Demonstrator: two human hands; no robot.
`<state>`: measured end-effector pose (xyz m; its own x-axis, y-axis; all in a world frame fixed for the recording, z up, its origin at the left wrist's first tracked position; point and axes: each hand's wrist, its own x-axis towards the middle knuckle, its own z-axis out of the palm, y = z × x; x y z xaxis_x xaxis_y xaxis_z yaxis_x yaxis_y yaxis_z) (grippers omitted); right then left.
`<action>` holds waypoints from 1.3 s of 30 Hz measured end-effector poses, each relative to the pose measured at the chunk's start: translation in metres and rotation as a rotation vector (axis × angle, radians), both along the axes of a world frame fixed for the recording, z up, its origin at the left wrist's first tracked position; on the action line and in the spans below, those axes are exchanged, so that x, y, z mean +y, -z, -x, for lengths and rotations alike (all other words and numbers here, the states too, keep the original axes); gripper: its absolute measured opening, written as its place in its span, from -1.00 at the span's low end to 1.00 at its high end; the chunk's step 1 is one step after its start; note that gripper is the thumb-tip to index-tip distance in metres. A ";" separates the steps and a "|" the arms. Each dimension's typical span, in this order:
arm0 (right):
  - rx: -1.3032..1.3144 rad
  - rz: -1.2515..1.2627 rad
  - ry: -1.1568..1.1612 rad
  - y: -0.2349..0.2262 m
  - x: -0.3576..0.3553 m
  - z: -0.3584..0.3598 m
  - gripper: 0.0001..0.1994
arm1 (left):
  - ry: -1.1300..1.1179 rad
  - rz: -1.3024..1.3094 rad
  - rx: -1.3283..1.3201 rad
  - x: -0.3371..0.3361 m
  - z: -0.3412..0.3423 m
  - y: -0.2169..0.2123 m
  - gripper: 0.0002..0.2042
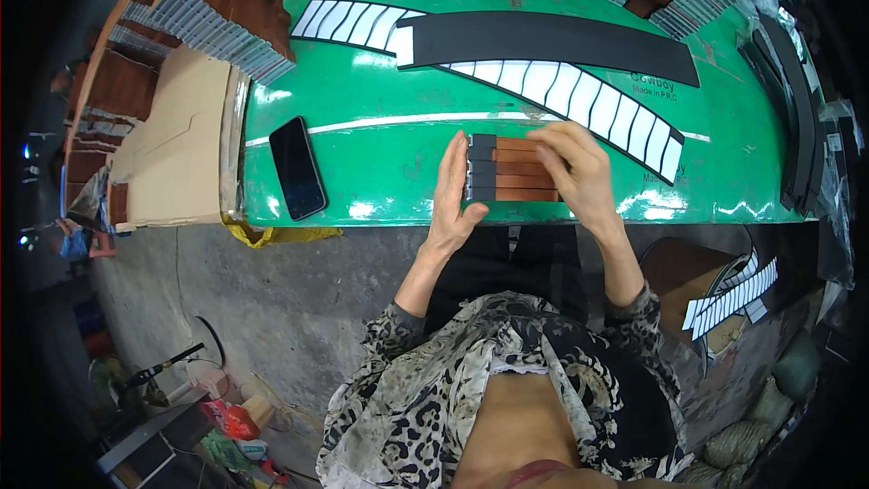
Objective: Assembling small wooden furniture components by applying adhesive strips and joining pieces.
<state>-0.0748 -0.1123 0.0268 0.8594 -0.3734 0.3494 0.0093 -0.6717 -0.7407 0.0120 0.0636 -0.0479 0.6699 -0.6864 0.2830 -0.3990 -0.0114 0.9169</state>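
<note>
Several brown strips with dark grey ends lie side by side in a small block at the table's near edge. Small metallic bits show along the block's left end. My left hand is held flat against that end, fingers straight and thumb apart. Over the right part of the block, my right hand has its fingers bent together, fingertips at the far right strips. Whatever it pinches is hidden by the fingers.
The green table carries a black phone, a long black strip and white segmented strips. Stacked brown pieces and cardboard stand at left. Black lengths lie at right. A bin stands below.
</note>
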 end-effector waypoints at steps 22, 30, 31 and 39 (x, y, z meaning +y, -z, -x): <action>0.162 0.188 -0.186 -0.004 0.022 -0.030 -0.80 | -0.204 0.059 -0.018 0.005 0.016 0.000 -0.31; 0.121 0.139 -0.220 -0.006 0.023 -0.032 -0.83 | -0.184 0.053 -0.038 0.004 0.014 -0.001 -0.34; 0.101 0.141 -0.223 -0.005 0.023 -0.032 -0.84 | -0.183 0.053 -0.038 0.004 0.014 -0.001 -0.34; 0.144 -0.610 -0.039 -0.001 0.003 -0.017 -0.78 | -0.203 0.031 -0.027 0.005 0.013 -0.001 -0.34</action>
